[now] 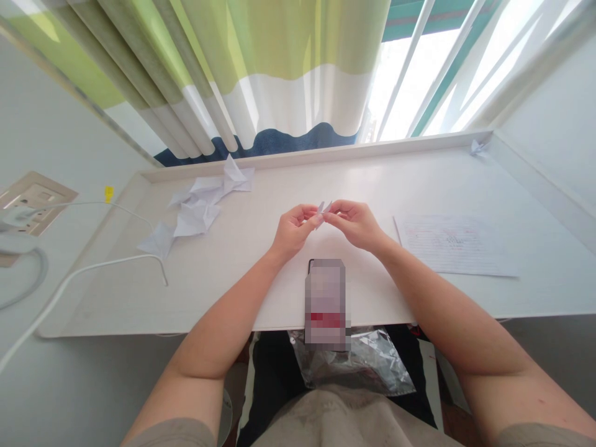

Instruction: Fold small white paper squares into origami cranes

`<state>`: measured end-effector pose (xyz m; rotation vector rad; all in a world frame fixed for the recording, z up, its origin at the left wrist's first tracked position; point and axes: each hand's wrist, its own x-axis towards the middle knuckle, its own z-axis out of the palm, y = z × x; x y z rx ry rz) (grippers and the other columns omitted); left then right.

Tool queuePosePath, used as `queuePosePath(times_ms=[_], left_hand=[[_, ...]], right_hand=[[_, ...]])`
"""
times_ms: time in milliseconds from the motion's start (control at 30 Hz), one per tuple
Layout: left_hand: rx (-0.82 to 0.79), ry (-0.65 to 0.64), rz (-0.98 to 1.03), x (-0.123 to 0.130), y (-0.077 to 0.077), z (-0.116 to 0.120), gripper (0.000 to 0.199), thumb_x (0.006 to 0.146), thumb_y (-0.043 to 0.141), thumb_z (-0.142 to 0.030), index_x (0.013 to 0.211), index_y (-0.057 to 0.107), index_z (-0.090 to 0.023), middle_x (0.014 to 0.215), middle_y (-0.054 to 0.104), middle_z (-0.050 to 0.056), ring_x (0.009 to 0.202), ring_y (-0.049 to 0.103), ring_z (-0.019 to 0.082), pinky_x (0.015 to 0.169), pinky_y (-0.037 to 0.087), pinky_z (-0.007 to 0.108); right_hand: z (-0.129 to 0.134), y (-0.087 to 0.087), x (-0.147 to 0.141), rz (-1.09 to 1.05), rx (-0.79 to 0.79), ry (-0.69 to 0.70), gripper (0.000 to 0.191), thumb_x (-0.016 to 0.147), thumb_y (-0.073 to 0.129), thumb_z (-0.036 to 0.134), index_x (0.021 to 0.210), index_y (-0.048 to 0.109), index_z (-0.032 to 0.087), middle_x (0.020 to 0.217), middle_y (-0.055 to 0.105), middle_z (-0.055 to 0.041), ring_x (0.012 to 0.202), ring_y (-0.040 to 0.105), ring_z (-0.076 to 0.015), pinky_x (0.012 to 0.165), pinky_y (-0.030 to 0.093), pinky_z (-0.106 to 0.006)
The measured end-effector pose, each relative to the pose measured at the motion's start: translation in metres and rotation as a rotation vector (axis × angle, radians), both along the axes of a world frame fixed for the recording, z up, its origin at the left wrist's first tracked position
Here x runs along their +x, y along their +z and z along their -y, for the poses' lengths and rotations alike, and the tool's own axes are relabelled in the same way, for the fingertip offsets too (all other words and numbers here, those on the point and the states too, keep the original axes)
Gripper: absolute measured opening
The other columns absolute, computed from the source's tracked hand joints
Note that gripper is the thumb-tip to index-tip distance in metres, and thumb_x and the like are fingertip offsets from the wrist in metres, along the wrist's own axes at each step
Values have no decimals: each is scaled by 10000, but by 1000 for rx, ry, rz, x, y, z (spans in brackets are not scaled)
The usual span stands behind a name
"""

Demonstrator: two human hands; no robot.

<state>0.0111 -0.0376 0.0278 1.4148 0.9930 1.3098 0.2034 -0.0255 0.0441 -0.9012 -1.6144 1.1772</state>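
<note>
Between my two hands, above the middle of the white desk, is a small piece of folded white paper [320, 218]. My left hand [294, 230] pinches it from the left with thumb and fingers. From the right, my right hand [354, 223] closes its thumb and fingertips on the same paper. Two pointed flaps stick up between the fingertips; the rest is covered by them. Just below the hands, a phone [326, 304] with a blurred screen lies at the desk's front edge.
Several folded white paper shapes [198, 214] lie at the desk's left, and a small crumpled-looking one [478, 148] sits in the far right corner. Written sheets [459, 245] lie on the right. A white cable [116, 259] crosses the left side. A clear plastic bag [372, 366] rests on my lap.
</note>
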Motion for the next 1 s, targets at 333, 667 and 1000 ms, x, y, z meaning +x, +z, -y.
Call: queuePosePath(times_ms=[333, 667, 1000], left_hand=[[106, 34, -219, -2, 5, 3, 432, 959, 740, -617, 828, 718, -206, 779, 712, 5, 713, 613, 140, 693, 512, 284], [166, 87, -174, 0, 4, 6, 446, 1000, 654, -621, 814, 692, -218, 776, 702, 14, 735, 625, 157, 754, 535, 317], [158, -10, -290, -8, 10, 5, 217, 881, 783, -408, 809, 719, -214, 807, 748, 11, 760, 666, 160, 744, 550, 309]], right_hand=[[4, 4, -2, 131, 97, -12, 360, 919, 761, 525, 756, 616, 238, 739, 674, 7, 726, 612, -176, 774, 561, -388], [4, -1, -4, 51, 68, -16, 265, 896, 788, 453, 809, 650, 244, 811, 758, -19, 775, 698, -202, 782, 576, -398], [4, 2, 3, 199, 194, 17, 193, 902, 725, 346, 767, 631, 245, 810, 753, -16, 801, 680, -204, 798, 567, -392]])
